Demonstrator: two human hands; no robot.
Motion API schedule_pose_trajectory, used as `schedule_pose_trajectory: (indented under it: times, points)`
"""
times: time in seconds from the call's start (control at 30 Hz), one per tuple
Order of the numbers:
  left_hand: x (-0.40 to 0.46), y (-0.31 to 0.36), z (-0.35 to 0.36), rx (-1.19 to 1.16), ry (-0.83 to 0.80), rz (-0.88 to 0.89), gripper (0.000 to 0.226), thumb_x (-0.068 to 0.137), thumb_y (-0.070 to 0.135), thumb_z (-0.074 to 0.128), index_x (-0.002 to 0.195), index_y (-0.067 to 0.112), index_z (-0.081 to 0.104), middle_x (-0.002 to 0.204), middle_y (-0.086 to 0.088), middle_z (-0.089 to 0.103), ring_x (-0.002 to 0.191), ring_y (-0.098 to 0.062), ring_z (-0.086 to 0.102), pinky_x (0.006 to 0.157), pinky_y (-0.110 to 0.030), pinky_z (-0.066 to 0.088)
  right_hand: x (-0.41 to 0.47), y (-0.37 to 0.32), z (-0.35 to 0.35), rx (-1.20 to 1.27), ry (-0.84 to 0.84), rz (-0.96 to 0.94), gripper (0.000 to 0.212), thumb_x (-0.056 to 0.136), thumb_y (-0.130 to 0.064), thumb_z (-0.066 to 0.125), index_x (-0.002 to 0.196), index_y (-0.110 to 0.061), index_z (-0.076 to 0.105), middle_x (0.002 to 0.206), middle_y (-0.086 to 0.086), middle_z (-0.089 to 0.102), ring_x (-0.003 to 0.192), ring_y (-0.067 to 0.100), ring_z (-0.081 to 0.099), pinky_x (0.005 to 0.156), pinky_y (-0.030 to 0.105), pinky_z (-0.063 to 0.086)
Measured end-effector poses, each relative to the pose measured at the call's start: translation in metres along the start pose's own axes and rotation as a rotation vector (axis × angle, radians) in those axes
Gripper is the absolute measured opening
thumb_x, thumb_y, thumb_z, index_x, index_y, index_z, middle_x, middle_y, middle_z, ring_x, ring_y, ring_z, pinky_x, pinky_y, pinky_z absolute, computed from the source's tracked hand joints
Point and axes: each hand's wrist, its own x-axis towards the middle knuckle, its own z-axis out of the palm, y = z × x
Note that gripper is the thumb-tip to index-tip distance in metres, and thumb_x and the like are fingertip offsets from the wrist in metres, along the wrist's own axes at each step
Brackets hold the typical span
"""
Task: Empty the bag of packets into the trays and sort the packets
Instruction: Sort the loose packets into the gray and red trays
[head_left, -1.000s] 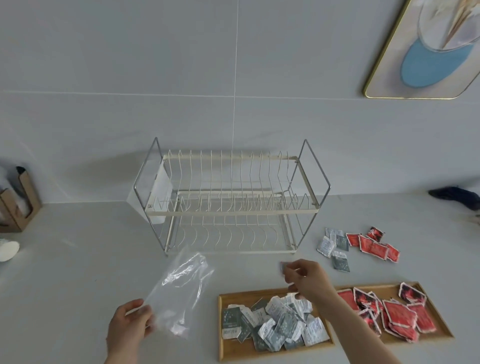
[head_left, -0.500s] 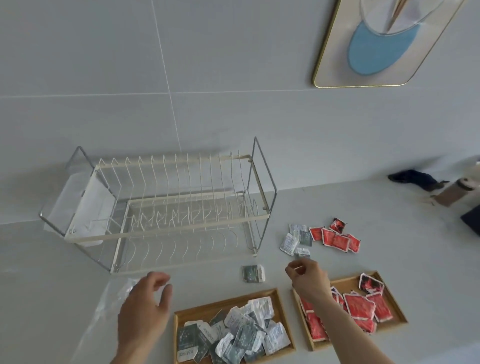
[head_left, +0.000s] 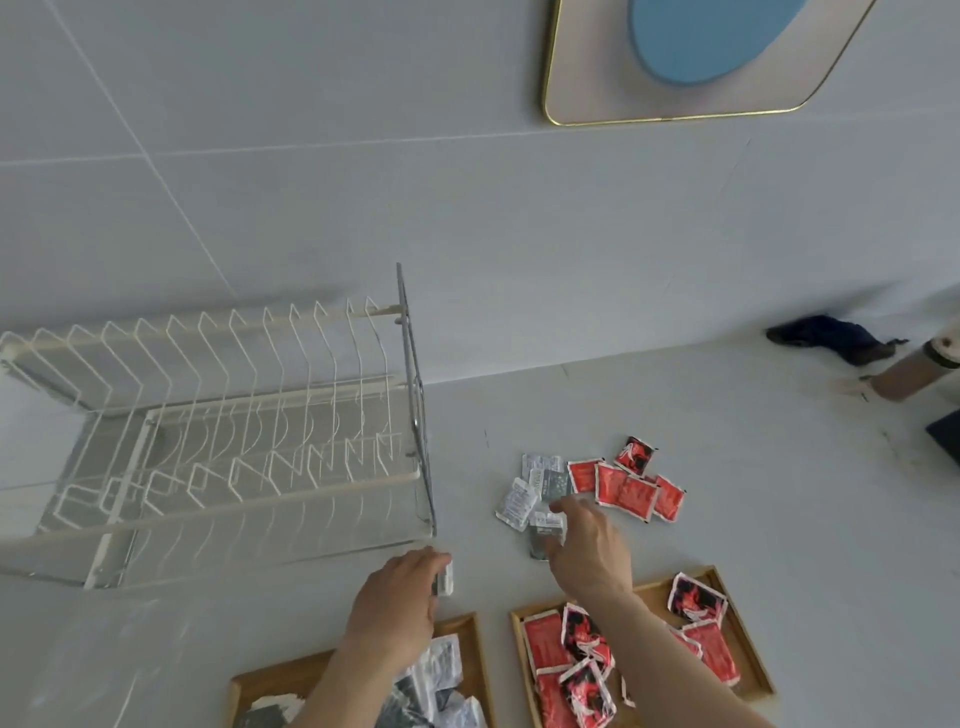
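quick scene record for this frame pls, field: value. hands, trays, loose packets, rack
left hand: left hand reaching onto a lone grey packet on the counter; grip unclear
right hand: right hand over the loose grey packets; grip unclear
left tray: left tray holds grey packets
right tray: right tray holds red packets
loose red packets: loose red packets piled on the counter, beside the grey ones
rack: dish rack, nothing on it

Looks like a home kitchen counter: wire dish rack (head_left: 218, 441) at 9 o'clock against a grey tiled wall (head_left: 467, 218), gold-framed picture (head_left: 691, 62) hung up at 1 o'clock.
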Motion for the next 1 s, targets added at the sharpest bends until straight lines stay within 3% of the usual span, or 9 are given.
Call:
schedule_pose_trajectory:
  times: [0.1, 0.23, 0.3, 0.37, 0.47, 0.6, 0.7, 0.83, 1.0]
  points:
    - [0.008, 0.004, 0.015, 0.124, 0.08, -0.069, 0.057, 0.097, 0.013, 0.052, 0.146, 0.035, 0.036, 0.151, 0.01, 0.043, 0.135, -0.019, 0.042, 0.103, -0.036, 0.041, 0.01, 0.002, 0.009, -0.056, -0.041, -0.092, 0.039, 0.094, -0.025, 0.062, 0.132, -0.026, 0.052, 0.131, -0.001, 0.059, 0.115, 0.024, 0.059, 0.086, 0.041, 0.055]
    - [0.012, 0.013, 0.025, 0.213, 0.111, -0.179, 0.051, 0.088, 0.01, 0.059, 0.134, 0.029, 0.045, 0.123, 0.004, 0.062, 0.118, -0.023, 0.054, 0.095, -0.036, 0.042, 0.017, 0.008, 0.019, -0.17, -0.067, -0.163, 0.054, 0.089, -0.004, 0.064, 0.136, -0.024, 0.048, 0.135, -0.001, 0.056, 0.12, 0.024, 0.053, 0.087, 0.039, 0.055]
    - [0.014, 0.015, 0.028, 0.213, 0.136, -0.196, 0.043, 0.085, 0.012, 0.065, 0.123, 0.029, 0.054, 0.112, 0.004, 0.067, 0.111, -0.023, 0.058, 0.091, -0.036, 0.044, 0.02, 0.012, 0.022, -0.172, -0.053, -0.162, 0.057, 0.085, -0.003, 0.068, 0.134, -0.024, 0.048, 0.132, -0.001, 0.055, 0.12, 0.024, 0.052, 0.084, 0.039, 0.057]
    - [0.016, 0.018, 0.027, 0.195, 0.16, -0.181, 0.028, 0.086, 0.019, 0.069, 0.109, 0.033, 0.06, 0.106, 0.007, 0.068, 0.104, -0.02, 0.059, 0.087, -0.035, 0.043, 0.024, 0.017, 0.023, -0.123, -0.041, -0.135, 0.045, 0.087, -0.01, 0.069, 0.128, -0.023, 0.054, 0.125, -0.002, 0.058, 0.118, 0.022, 0.053, 0.084, 0.038, 0.056]
    - [0.021, 0.033, 0.022, 0.036, 0.162, -0.093, 0.012, 0.095, 0.032, 0.058, 0.107, 0.033, 0.057, 0.108, 0.01, 0.058, 0.099, -0.017, 0.06, 0.084, -0.03, 0.042, 0.03, 0.025, 0.016, -0.09, -0.039, -0.114, 0.021, 0.092, -0.014, 0.066, 0.111, -0.02, 0.07, 0.113, -0.001, 0.062, 0.114, 0.022, 0.057, 0.083, 0.037, 0.055]
    - [0.041, 0.062, 0.01, -0.314, 0.144, -0.056, 0.008, 0.096, 0.037, 0.059, 0.101, 0.032, 0.055, 0.101, 0.013, 0.059, 0.084, -0.005, 0.062, 0.071, -0.02, 0.047, 0.053, 0.033, -0.002, -0.067, 0.024, -0.169, 0.02, 0.091, -0.027, 0.07, 0.109, -0.018, 0.071, 0.12, 0.0, 0.058, 0.117, 0.023, 0.05, 0.088, 0.037, 0.051]
    - [0.067, 0.079, 0.005, -0.437, 0.19, -0.115, 0.012, 0.095, 0.034, 0.062, 0.105, 0.027, 0.06, 0.104, 0.011, 0.066, 0.089, -0.006, 0.064, 0.072, -0.019, 0.047, 0.076, 0.032, -0.017, -0.084, -0.003, -0.237, 0.022, 0.095, -0.028, 0.063, 0.114, -0.017, 0.066, 0.127, 0.002, 0.058, 0.121, 0.024, 0.048, 0.097, 0.036, 0.046]
    - [0.1, 0.089, 0.004, -0.375, 0.266, -0.179, 0.017, 0.094, 0.03, 0.064, 0.109, 0.021, 0.064, 0.113, 0.006, 0.057, 0.11, -0.014, 0.053, 0.088, -0.024, 0.041, 0.098, 0.026, -0.023, -0.15, -0.065, -0.326, 0.021, 0.093, -0.026, 0.067, 0.113, -0.019, 0.068, 0.141, -0.001, 0.056, 0.136, 0.024, 0.042, 0.106, 0.038, 0.04]
    - [0.119, 0.1, 0.011, -0.266, 0.243, -0.236, 0.021, 0.089, 0.028, 0.071, 0.106, 0.025, 0.06, 0.113, 0.005, 0.062, 0.109, -0.018, 0.054, 0.09, -0.032, 0.048, 0.098, 0.025, -0.003, -0.136, -0.055, -0.377, 0.019, 0.077, -0.023, 0.079, 0.093, -0.022, 0.07, 0.113, -0.005, 0.067, 0.116, 0.023, 0.056, 0.095, 0.031, 0.041]
